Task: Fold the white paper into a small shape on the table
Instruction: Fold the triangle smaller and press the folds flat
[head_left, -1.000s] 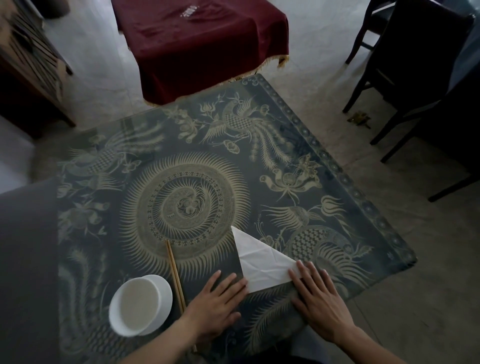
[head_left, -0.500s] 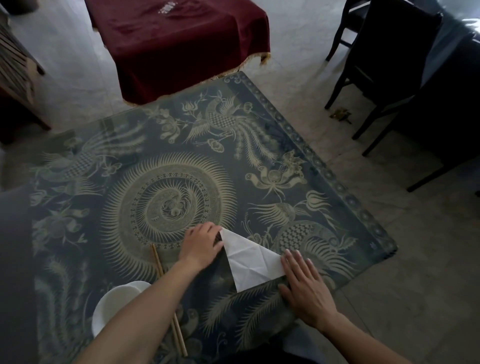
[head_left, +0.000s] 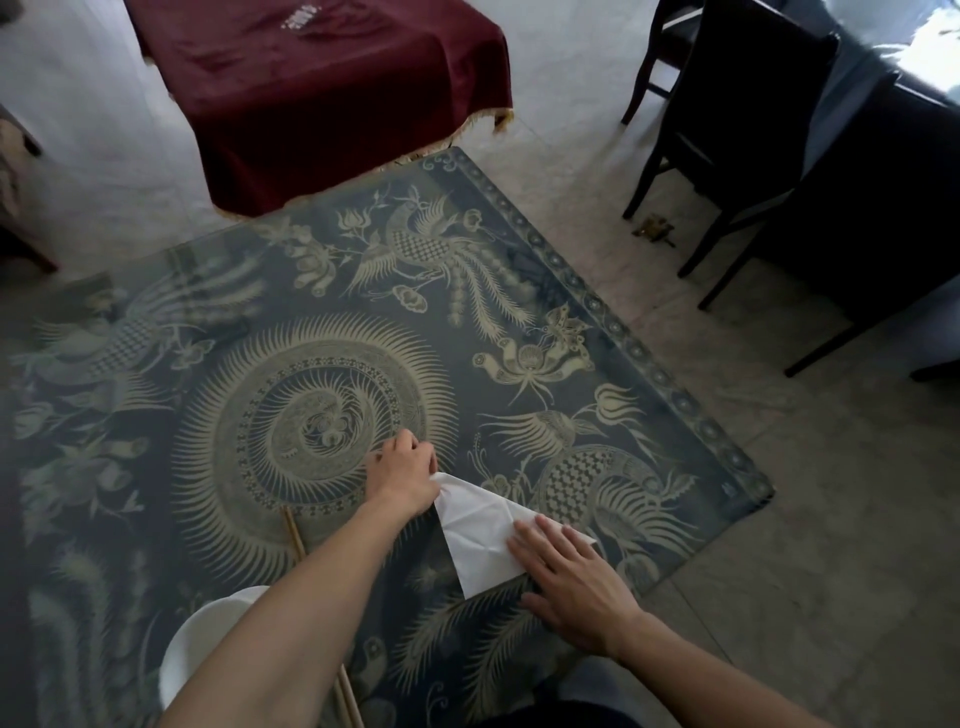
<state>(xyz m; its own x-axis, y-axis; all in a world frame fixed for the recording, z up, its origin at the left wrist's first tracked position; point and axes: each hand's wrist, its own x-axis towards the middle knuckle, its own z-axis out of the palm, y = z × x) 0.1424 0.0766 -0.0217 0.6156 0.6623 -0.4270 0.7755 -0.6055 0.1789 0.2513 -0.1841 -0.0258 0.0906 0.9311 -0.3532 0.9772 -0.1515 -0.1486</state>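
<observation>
The white paper (head_left: 475, 535), folded into a triangle, lies on the dark patterned table (head_left: 322, 364) near its front right corner. My left hand (head_left: 402, 475) is at the paper's far tip, fingers curled around that corner and lifting it slightly. My right hand (head_left: 571, 582) lies flat with spread fingers on the paper's right corner, pressing it to the table. The part of the paper under the right hand is hidden.
A white bowl (head_left: 208, 644) sits at the front left, partly behind my left forearm, with wooden chopsticks (head_left: 296, 535) beside it. A table with a red cloth (head_left: 332, 93) stands beyond. Dark chairs (head_left: 753, 130) stand to the right on the tiled floor.
My left hand has moved from the table beside the paper's near edge up to its far tip and taken hold of it. The right hand stays pressed on the right corner.
</observation>
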